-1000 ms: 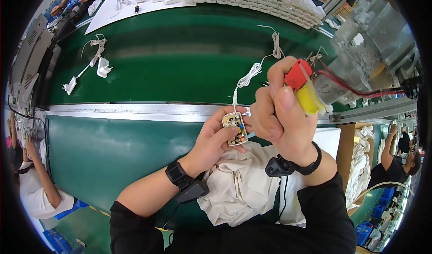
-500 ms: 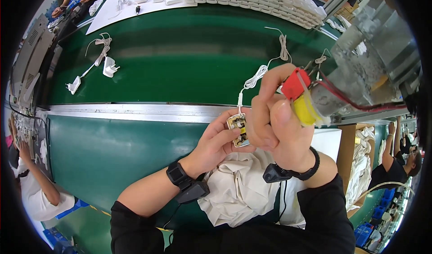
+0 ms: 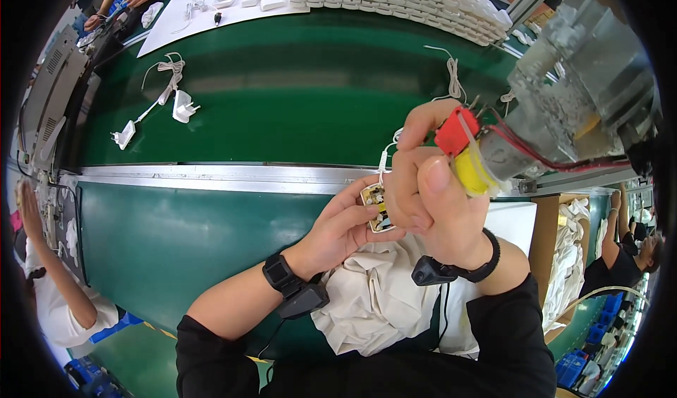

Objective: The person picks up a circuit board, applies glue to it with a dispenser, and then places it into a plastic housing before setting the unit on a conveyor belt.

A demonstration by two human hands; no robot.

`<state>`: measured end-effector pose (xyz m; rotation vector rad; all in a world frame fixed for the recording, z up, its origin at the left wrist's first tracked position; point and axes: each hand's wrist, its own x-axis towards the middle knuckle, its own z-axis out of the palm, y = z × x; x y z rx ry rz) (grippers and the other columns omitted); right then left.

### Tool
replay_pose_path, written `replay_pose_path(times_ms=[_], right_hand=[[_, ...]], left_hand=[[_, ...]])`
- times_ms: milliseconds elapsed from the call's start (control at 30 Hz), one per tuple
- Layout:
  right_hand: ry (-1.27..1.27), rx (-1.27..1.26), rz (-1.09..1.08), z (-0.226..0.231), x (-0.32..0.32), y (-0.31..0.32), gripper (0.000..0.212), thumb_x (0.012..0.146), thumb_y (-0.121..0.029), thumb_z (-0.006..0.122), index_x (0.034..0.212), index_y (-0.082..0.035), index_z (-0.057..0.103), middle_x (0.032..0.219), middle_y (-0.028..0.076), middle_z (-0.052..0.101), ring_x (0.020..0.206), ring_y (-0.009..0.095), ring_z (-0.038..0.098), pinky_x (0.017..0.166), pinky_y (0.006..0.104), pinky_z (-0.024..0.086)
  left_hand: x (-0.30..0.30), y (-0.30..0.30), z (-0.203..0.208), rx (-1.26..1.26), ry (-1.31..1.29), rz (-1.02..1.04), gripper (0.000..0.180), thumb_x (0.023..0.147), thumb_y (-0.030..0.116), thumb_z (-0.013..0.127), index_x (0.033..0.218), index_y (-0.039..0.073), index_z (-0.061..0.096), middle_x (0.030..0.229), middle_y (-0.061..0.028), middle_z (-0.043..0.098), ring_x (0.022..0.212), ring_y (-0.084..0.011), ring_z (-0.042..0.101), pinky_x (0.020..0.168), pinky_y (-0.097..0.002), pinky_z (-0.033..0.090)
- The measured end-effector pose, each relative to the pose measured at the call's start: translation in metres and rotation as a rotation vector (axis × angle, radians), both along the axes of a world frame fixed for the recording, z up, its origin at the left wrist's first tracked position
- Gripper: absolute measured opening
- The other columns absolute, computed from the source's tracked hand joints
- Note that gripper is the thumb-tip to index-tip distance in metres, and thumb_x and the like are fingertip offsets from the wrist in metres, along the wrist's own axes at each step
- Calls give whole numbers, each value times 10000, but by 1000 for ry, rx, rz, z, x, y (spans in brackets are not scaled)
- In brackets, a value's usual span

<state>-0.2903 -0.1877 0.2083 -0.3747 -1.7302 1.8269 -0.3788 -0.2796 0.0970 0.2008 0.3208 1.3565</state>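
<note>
Low over the bench, my left hand [image 3: 349, 223] is closed around a small white plug-adapter case [image 3: 378, 208]. Its open side shows a circuit board with a yellow part, and my thumb rests on its edge. A white cord [image 3: 383, 160] leaves the top of the case. My right hand [image 3: 434, 199] is curled at a grey device [image 3: 504, 155] with a red switch block [image 3: 457, 131], a yellow band [image 3: 474, 171] and red wires. The right index finger reaches behind the red block; the device's tip is hidden by that hand.
A green conveyor belt [image 3: 282, 109] past a metal rail carries a white adapter [image 3: 185, 107] with cord. Stacked white trays [image 3: 395, 3] stand at the back. A crumpled cream cloth [image 3: 374, 296] lies before me; a cardboard box [image 3: 546, 236] stands right. Other people work at both sides.
The adapter and cords on the belt have shifted right. The coiled white cord is now mostly behind my right hand. My left hand and the case have moved slightly right; the grip is unchanged.
</note>
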Motion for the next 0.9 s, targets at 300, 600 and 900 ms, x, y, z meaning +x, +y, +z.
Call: replay_pose_path(times_ms=[300, 600, 900], right_hand=[[-17, -60, 20, 14, -4, -7, 427, 914, -396, 508, 1037, -31, 326, 496, -22, 345, 384, 50, 289, 372, 214, 237], [-40, -101, 21, 34, -14, -22, 363, 911, -321, 527, 1027, -33, 339, 503, -26, 342, 391, 46, 284, 374, 209, 235], [-43, -88, 40, 48, -22, -31, 267, 917, -223, 509, 1009, -18, 365, 522, -31, 352, 406, 41, 295, 380, 205, 252]], left_hand=[[-20, 41, -10, 98, 471, 192, 380, 873, 45, 453, 1247, 29, 384, 1151, -123, 487, 992, -241, 567, 794, -372, 508], [-76, 67, 22, 156, 1994, 377, 421, 791, 204, 634, 1107, -20, 470, 975, -215, 561, 904, -397, 548, 785, -409, 468], [-273, -24, -12, -646, 2388, 912, 373, 777, 226, 640, 1028, -39, 564, 1038, -208, 585, 972, -355, 537, 862, -415, 424]])
